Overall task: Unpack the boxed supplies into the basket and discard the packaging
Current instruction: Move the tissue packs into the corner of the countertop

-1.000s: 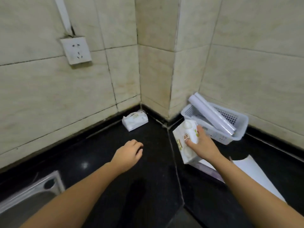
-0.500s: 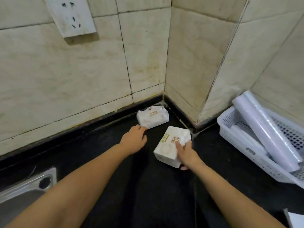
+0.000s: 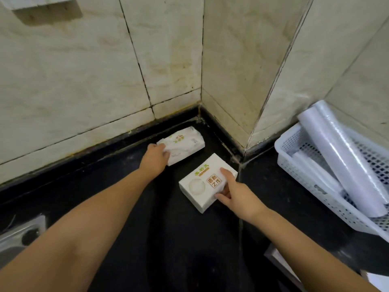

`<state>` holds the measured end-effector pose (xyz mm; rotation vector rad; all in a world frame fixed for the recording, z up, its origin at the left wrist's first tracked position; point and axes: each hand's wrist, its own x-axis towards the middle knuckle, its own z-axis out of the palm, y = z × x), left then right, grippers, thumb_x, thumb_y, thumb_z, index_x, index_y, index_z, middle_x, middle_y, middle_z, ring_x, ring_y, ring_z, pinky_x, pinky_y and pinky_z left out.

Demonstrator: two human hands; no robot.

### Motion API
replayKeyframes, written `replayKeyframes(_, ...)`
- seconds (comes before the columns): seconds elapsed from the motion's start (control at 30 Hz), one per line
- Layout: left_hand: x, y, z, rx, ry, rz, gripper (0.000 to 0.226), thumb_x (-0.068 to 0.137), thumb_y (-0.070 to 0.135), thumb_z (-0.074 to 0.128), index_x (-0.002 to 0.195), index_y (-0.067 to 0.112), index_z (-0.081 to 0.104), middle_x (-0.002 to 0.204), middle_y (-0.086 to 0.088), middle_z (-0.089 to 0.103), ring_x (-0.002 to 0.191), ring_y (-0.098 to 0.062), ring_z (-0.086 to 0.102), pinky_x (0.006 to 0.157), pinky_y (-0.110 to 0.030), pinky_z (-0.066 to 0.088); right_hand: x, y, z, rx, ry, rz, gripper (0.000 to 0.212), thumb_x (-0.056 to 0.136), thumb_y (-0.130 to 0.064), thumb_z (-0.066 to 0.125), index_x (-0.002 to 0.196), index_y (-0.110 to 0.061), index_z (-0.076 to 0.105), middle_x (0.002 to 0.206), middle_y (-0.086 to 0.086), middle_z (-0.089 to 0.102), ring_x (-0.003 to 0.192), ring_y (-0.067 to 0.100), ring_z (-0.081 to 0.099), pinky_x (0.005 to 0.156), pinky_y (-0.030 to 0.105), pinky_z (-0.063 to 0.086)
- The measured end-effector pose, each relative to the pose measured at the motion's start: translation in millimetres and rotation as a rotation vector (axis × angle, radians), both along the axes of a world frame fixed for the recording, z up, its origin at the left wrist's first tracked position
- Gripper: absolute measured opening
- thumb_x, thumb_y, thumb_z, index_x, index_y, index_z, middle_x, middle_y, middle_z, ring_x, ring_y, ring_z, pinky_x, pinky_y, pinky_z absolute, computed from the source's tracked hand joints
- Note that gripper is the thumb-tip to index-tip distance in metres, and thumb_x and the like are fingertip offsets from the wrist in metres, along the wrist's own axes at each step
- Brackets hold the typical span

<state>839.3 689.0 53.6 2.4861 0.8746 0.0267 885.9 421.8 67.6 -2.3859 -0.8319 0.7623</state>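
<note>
A white tissue box (image 3: 202,182) with green and orange print rests on the black counter (image 3: 168,239) near the wall corner. My right hand (image 3: 233,191) grips its right end, thumb on top. Behind it, a soft white tissue pack (image 3: 185,144) lies against the wall base, and my left hand (image 3: 156,158) closes on its near left end. The white mesh basket (image 3: 299,173) stands at the right, holding white wrapped rolls (image 3: 345,157) that lean out over its rim.
Tiled walls form a corner and a jutting pillar (image 3: 242,81) behind the packs. A steel sink (image 3: 19,234) sits at the lower left. Flat white packaging (image 3: 374,281) lies at the lower right edge. A wall socket (image 3: 37,3) is at the top left.
My right hand carried the tissue box from beside the basket leftward to the counter by the corner. My left hand reached forward and took hold of the soft pack. The view moved closer.
</note>
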Motion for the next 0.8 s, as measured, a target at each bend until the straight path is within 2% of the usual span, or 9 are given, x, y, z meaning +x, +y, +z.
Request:
replayKeyframes(0.07, -17, -6, 12, -0.056, -0.182, 0.064, 0.023, 0.094, 0.018, 0.047, 0.104, -0.001, 0.057, 0.117, -0.026, 0.051, 0.093, -0.031, 0.053, 0.077, -0.028, 0.037, -10, 11, -4, 0.04, 0.011, -0.062, 0.074, 0.09, -0.033, 0.058, 0.147, -0.026, 0.011, 0.098, -0.001, 0.062, 0.087, 0.015, 0.061, 0.081, 0.034, 0.052)
replayKeyframes(0.17, -43, -17, 36, -0.062, -0.38, 0.06, 0.012, 0.092, 0.017, 0.051, 0.096, 0.009, 0.059, 0.107, -0.011, 0.05, 0.089, -0.015, 0.047, 0.073, -0.014, 0.03, -18, 21, -5, 0.05, 0.04, -0.083, 0.07, 0.092, -0.032, 0.054, 0.147, -0.025, 0.013, 0.102, 0.002, 0.063, 0.091, 0.018, 0.062, 0.079, 0.032, 0.05)
replayKeyframes(0.3, -68, -52, 55, -0.043, -0.489, -0.057, 0.011, 0.089, 0.017, 0.056, 0.095, 0.008, 0.06, 0.111, 0.0, 0.044, 0.087, -0.003, 0.043, 0.072, 0.004, 0.03, -8, 10, 4, 0.135, -0.171, -0.231, 0.05, 0.09, -0.027, 0.051, 0.137, -0.021, 0.038, 0.105, 0.008, 0.065, 0.097, 0.026, 0.062, 0.078, 0.035, 0.049)
replayKeyframes(0.4, -74, -90, 46, -0.064, -0.419, -0.135, 0.018, 0.09, 0.02, 0.055, 0.1, 0.005, 0.059, 0.121, -0.005, 0.044, 0.089, -0.011, 0.049, 0.074, -0.006, 0.036, 6, -5, 10, 0.328, -0.083, -0.382, 0.054, 0.09, -0.027, 0.051, 0.141, -0.026, 0.033, 0.125, 0.003, 0.052, 0.107, 0.013, 0.052, 0.089, 0.03, 0.044)
replayKeyframes(0.5, -74, -120, 36, -0.067, -0.263, -0.092, 0.027, 0.092, 0.027, 0.052, 0.111, 0.009, 0.053, 0.139, -0.006, 0.035, 0.085, -0.027, 0.059, 0.071, -0.034, 0.049, 4, -10, 11, 0.407, 0.216, -0.33, 0.054, 0.092, -0.03, 0.047, 0.139, -0.045, 0.025, 0.133, -0.009, 0.048, 0.12, 0.012, 0.048, 0.101, 0.038, 0.043)
replayKeyframes(0.6, -77, -128, 31, -0.099, -0.278, -0.096, 0.038, 0.09, 0.03, 0.054, 0.125, 0.02, 0.044, 0.149, -0.002, 0.023, 0.09, -0.028, 0.06, 0.068, -0.03, 0.047, -1, -11, 7, 0.378, 0.27, -0.331, 0.054, 0.092, -0.034, 0.047, 0.138, -0.048, 0.023, 0.125, -0.014, 0.048, 0.121, 0.016, 0.049, 0.103, 0.048, 0.044)
replayKeyframes(0.67, -85, -123, 31, -0.161, -0.356, -0.127, 0.054, 0.089, 0.031, 0.055, 0.137, 0.031, 0.031, 0.151, 0.002, 0.02, 0.105, -0.022, 0.057, 0.076, -0.029, 0.051, -1, -11, 5, 0.385, 0.277, -0.371, 0.052, 0.092, -0.037, 0.048, 0.138, -0.041, 0.027, 0.124, -0.011, 0.05, 0.119, 0.018, 0.05, 0.102, 0.049, 0.045)
replayKeyframes(0.73, -93, -119, 31, -0.334, -0.441, -0.077, 0.067, 0.09, 0.031, 0.053, 0.142, 0.045, 0.013, 0.152, 0.007, 0.018, 0.125, -0.014, 0.044, 0.095, -0.031, 0.047, 0, -10, 2, 0.378, 0.269, -0.388, 0.049, 0.093, -0.036, 0.048, 0.138, -0.036, 0.029, 0.128, -0.005, 0.052, 0.119, 0.019, 0.051, 0.102, 0.049, 0.046)
replayKeyframes(0.8, -98, -117, 29, -0.626, -0.423, 0.078, 0.071, 0.091, 0.036, 0.05, 0.143, 0.047, 0.003, 0.153, 0.009, 0.02, 0.133, -0.012, 0.035, 0.104, -0.029, 0.034, 1, -6, 0, 0.36, 0.252, -0.4, 0.048, 0.094, -0.034, 0.048, 0.139, -0.031, 0.031, 0.129, 0.0, 0.053, 0.117, 0.022, 0.054, 0.099, 0.049, 0.048)
